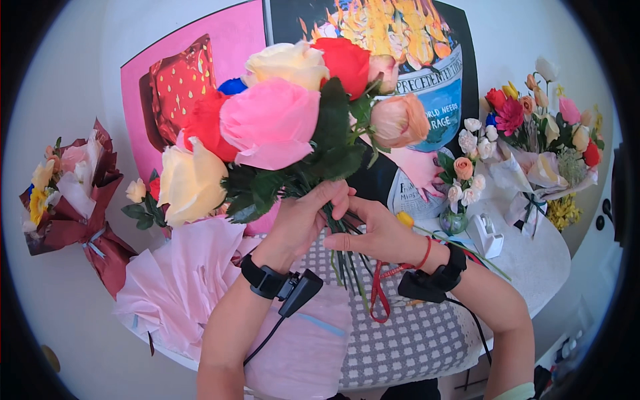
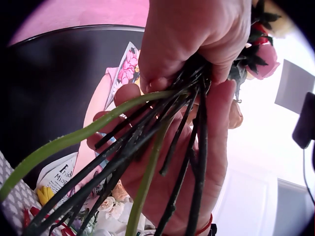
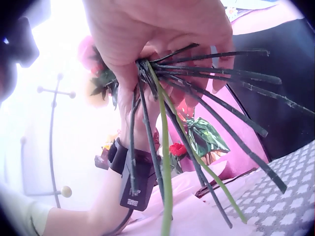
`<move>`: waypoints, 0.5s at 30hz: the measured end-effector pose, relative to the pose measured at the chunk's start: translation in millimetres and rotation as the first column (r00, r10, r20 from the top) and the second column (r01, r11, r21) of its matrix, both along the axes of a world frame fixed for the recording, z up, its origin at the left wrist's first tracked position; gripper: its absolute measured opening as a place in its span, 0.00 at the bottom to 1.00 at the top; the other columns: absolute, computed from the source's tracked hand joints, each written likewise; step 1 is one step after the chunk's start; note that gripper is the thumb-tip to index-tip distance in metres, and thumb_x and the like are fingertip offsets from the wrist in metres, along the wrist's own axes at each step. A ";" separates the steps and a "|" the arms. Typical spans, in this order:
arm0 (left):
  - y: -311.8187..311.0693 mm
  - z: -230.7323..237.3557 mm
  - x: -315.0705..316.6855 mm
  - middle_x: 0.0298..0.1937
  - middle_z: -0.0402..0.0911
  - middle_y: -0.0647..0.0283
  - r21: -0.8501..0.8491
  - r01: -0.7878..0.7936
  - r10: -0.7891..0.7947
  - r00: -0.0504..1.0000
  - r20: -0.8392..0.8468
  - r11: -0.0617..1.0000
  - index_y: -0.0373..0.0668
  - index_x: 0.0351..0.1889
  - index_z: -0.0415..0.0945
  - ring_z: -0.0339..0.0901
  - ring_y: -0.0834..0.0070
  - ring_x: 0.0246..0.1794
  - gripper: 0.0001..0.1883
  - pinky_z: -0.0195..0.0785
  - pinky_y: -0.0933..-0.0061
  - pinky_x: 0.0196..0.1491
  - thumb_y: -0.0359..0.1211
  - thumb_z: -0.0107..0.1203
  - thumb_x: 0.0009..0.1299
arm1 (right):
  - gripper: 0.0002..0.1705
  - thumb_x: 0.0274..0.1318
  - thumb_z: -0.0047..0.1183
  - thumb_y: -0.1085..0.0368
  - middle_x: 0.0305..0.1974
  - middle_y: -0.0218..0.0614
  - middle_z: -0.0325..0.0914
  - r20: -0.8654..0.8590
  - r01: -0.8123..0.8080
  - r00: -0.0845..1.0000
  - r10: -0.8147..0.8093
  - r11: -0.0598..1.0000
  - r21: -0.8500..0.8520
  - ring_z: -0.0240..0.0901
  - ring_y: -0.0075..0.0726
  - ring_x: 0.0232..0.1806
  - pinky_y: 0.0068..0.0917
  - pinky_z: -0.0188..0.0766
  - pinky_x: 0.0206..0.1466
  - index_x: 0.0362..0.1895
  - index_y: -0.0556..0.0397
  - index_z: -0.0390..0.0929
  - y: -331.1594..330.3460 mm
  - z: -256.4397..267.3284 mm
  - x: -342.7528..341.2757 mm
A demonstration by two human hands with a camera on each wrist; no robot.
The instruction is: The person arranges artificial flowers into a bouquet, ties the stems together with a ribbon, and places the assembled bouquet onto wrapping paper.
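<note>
A bouquet of artificial flowers, with a large pink rose [image 1: 270,123], cream roses [image 1: 193,181] and red roses [image 1: 341,65], is held up over the table. Just beneath its leaves my left hand [image 1: 303,217] grips the gathered stems, seen from behind in the right wrist view. My right hand [image 1: 387,230] curls round the same stems from the other side, thumb and fingers either side of them in the left wrist view. Below both hands the dark stems [image 3: 231,132] fan out, with two lighter green stems [image 3: 165,162] among them.
Pink wrapping paper [image 1: 180,287] spreads over the table's left side, beside a grey checked cloth [image 1: 407,340]. A wrapped bouquet [image 1: 87,200] stands far left. On the right are a small glass vase [image 1: 453,221], a white tape dispenser [image 1: 487,235] and another bouquet [image 1: 543,150]. A red ribbon [image 1: 379,300] hangs below the right hand.
</note>
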State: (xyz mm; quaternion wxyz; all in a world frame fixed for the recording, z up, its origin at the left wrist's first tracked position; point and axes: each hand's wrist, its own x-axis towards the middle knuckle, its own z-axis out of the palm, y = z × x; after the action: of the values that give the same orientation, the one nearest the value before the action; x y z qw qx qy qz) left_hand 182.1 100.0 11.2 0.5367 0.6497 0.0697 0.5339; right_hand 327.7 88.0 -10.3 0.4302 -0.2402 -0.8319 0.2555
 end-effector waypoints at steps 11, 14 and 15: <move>13.8 -0.7 -5.8 0.20 0.59 0.71 -0.033 0.041 -0.036 0.989 0.146 0.999 0.34 0.43 0.65 0.58 0.85 0.18 0.13 0.63 0.74 0.41 0.33 0.49 0.65 | 0.14 0.49 0.55 0.58 0.24 0.30 0.75 0.097 0.487 0.869 -0.485 0.874 0.012 0.71 0.23 0.34 0.21 0.66 0.38 0.31 0.57 0.76 -7.0 16.5 158.8; 13.1 -4.5 -2.9 0.21 0.60 0.71 -0.049 -0.018 0.024 0.992 0.121 0.999 0.33 0.44 0.65 0.60 0.85 0.18 0.15 0.65 0.75 0.40 0.34 0.49 0.65 | 0.11 0.52 0.53 0.63 0.29 0.26 0.75 0.260 0.657 0.750 -0.609 0.732 -0.182 0.68 0.15 0.29 0.14 0.64 0.32 0.37 0.57 0.75 -34.7 0.9 214.2; 13.4 -5.5 -2.1 0.21 0.60 0.71 -0.062 -0.005 0.013 0.992 0.128 0.998 0.33 0.44 0.65 0.60 0.85 0.18 0.15 0.65 0.75 0.40 0.34 0.49 0.65 | 0.11 0.52 0.53 0.63 0.29 0.26 0.75 0.273 0.667 0.740 -0.615 0.721 -0.186 0.68 0.15 0.29 0.14 0.64 0.32 0.37 0.57 0.75 -44.3 -5.4 226.3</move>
State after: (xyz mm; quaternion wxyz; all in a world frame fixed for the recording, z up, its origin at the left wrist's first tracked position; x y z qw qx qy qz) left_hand 180.0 113.4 5.7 0.5573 0.5971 0.0544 0.5745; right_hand 554.1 43.7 -15.7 0.3728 -0.5941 -0.6904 0.1771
